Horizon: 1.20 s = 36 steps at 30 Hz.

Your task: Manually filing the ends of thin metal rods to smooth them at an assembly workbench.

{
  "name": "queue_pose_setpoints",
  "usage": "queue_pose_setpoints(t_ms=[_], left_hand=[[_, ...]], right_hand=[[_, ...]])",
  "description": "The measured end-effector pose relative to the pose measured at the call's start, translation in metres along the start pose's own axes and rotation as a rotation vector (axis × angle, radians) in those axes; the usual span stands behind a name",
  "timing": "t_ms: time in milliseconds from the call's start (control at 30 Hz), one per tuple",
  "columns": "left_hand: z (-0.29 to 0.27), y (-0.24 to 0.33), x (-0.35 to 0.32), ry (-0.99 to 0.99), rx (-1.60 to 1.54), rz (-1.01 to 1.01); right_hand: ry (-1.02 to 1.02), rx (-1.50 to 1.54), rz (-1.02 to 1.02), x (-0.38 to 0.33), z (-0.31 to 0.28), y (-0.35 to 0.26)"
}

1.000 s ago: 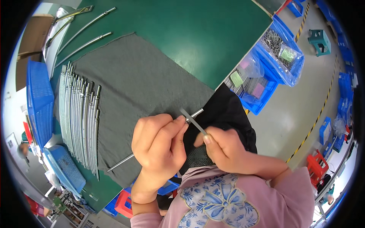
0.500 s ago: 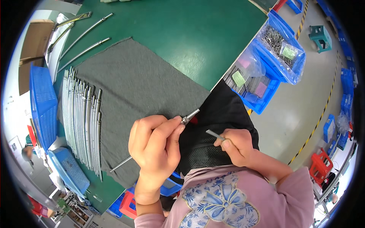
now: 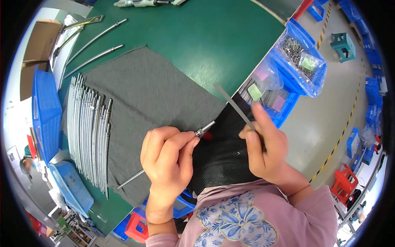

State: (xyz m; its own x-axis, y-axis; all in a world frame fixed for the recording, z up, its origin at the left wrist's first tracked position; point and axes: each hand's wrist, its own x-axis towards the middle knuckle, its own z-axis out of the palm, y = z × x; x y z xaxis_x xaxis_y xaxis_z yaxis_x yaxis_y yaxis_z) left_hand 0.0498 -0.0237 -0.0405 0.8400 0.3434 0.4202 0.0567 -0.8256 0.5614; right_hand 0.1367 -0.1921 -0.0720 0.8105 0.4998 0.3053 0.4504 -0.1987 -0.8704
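My left hand (image 3: 168, 158) is closed around a slim metal rod (image 3: 205, 129). The rod's stepped, shiny tip sticks out past the thumb and fingertips, and its thin tail shows on the other side of the hand, over the grey cloth (image 3: 160, 88). To the right, my right hand (image 3: 268, 150) grips a thin, flat grey strip (image 3: 234, 106) that looks like a file. The strip points up and to the left, apart from the rod tip. Several long metal rods (image 3: 88, 136) lie side by side on the left of the cloth.
Two more rods (image 3: 98, 55) rest on the green table (image 3: 197, 37) at the far left, near blue baskets (image 3: 45, 111). A power tool (image 3: 138, 3) lies at the back. Blue bins (image 3: 317, 78) of metal parts stand off the table's right edge; a stool (image 3: 343, 47) is beyond.
My right hand has risen and turned, swinging the strip upward so that more of its length shows. My left hand holds the rod almost where it was.
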Motion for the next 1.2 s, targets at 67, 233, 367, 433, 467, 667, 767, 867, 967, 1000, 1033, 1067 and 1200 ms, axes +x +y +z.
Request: queue_pose_setpoints(t_ms=[67,233,367,433,467,667,767,867,967,1000,1033,1067,1200], left_hand=[[0.002,0.0,0.0,0.005,-0.003,0.013],[0.006,-0.001,0.0,0.034,-0.026,0.025],[0.004,-0.002,-0.001,0.044,-0.041,0.036],[0.007,-0.003,0.0,0.061,-0.055,0.042],[0.006,-0.003,-0.001,0.061,-0.06,0.045],[0.006,-0.001,0.001,0.076,-0.055,0.038],[0.007,-0.001,0.0,0.07,-0.056,0.034],[0.007,0.001,0.0,0.064,-0.062,0.028],[0.007,0.001,0.001,0.066,-0.056,0.031],[0.007,0.001,0.0,0.064,-0.055,0.029],[0.007,0.0,0.0,0.066,-0.058,0.032],[0.007,0.0,0.0,0.069,-0.063,0.036],[0.007,0.0,0.0,0.066,-0.063,0.034]], right_hand=[[0.107,0.047,-0.073,-0.002,0.002,0.007],[0.099,0.036,-0.114,0.001,-0.001,0.015],[0.132,-0.129,-0.211,0.003,-0.004,0.03],[0.031,-0.312,-0.278,0.007,-0.005,0.031],[0.021,-0.315,-0.284,0.007,-0.009,0.029],[-0.15,-0.348,-0.286,0.013,-0.023,0.004],[-0.266,-0.282,-0.374,0.0,-0.022,-0.012],[-0.227,-0.201,-0.38,-0.01,-0.008,-0.008],[-0.243,-0.194,-0.396,-0.011,-0.006,-0.008],[-0.261,-0.195,-0.402,-0.012,-0.005,-0.008],[-0.262,-0.193,-0.4,-0.013,-0.004,-0.007],[-0.252,-0.199,-0.408,-0.014,-0.004,-0.006],[-0.245,-0.246,-0.418,-0.014,-0.004,-0.005]])
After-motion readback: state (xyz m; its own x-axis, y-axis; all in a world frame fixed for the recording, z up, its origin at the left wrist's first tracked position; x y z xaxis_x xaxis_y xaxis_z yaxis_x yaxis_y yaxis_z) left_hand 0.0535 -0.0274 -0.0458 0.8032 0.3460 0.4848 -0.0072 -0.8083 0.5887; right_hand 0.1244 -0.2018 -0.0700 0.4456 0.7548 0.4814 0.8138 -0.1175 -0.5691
